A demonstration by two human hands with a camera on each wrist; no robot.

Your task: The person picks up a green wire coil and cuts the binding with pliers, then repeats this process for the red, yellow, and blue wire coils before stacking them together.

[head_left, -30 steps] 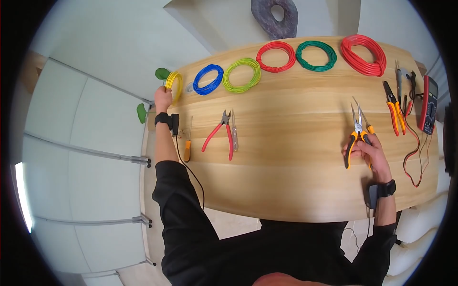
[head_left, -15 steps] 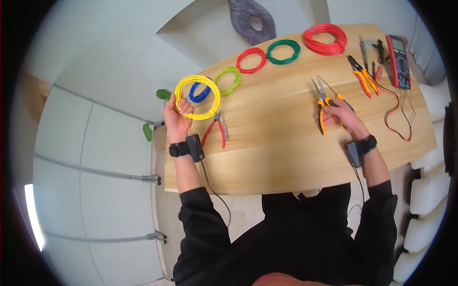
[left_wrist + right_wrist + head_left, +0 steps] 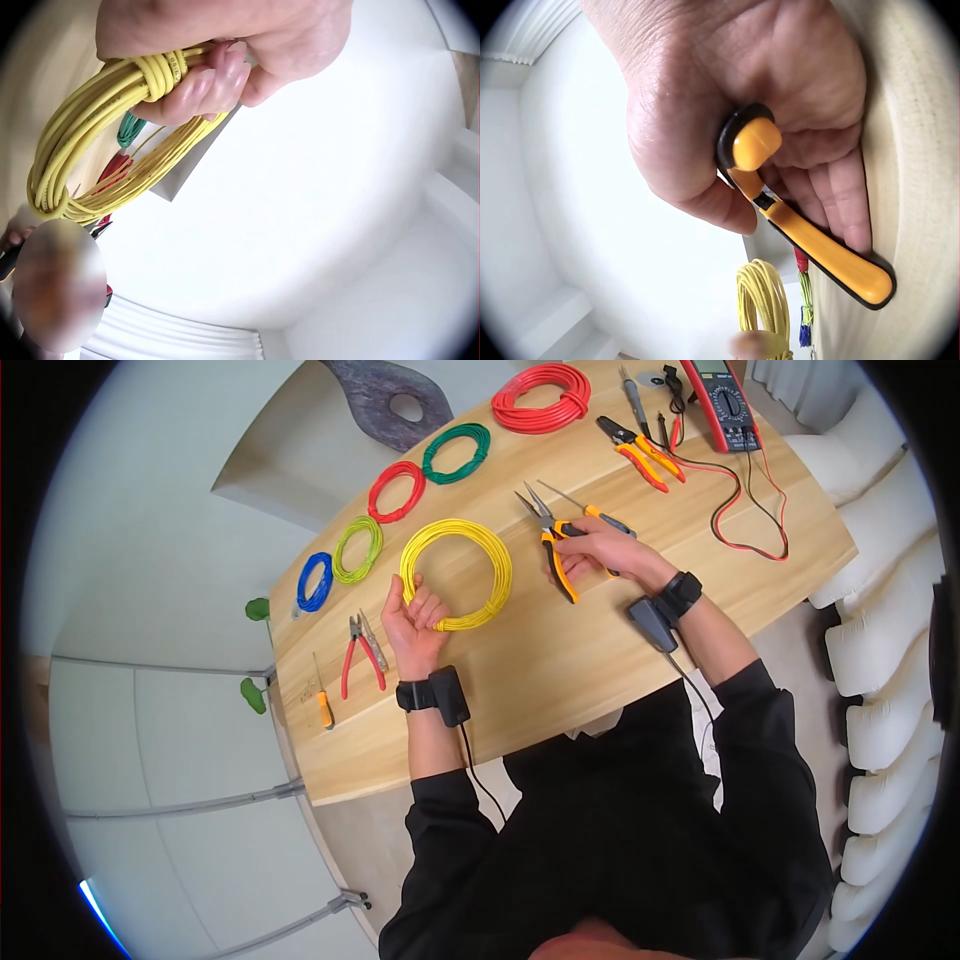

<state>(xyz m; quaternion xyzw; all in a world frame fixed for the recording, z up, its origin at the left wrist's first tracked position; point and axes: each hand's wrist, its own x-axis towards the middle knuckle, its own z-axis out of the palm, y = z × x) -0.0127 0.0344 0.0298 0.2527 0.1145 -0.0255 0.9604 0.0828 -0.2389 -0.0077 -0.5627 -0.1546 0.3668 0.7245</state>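
My left hand (image 3: 418, 628) holds a coil of yellow wire (image 3: 503, 570) up over the table, its fingers curled round the lower edge. In the left wrist view the fingers grip the yellow coil (image 3: 82, 127) beside a wrapped binding. Low over the tabletop, my right hand (image 3: 610, 550) grips long-nose pliers (image 3: 556, 565) by orange-and-black handles, the jaws pointing to the far left. The right wrist view shows the pliers' handles (image 3: 825, 251) spread apart, thumb on one side and fingers beneath. Just past that hand lies an orange-handled screwdriver (image 3: 610, 520).
Blue (image 3: 327, 582), yellow-green (image 3: 340, 550), red (image 3: 376, 495), green (image 3: 430, 460) and larger red (image 3: 540, 423) coils line the far edge. Red-handled cutters (image 3: 348, 665) and another screwdriver (image 3: 325, 708) lie left. Wire strippers (image 3: 640, 455) and a multimeter (image 3: 722, 405) with leads lie right.
My left hand has lifted the yellow coil from the table's far left corner and brought it toward the middle. My right hand keeps its grip on the pliers. The head view has turned.
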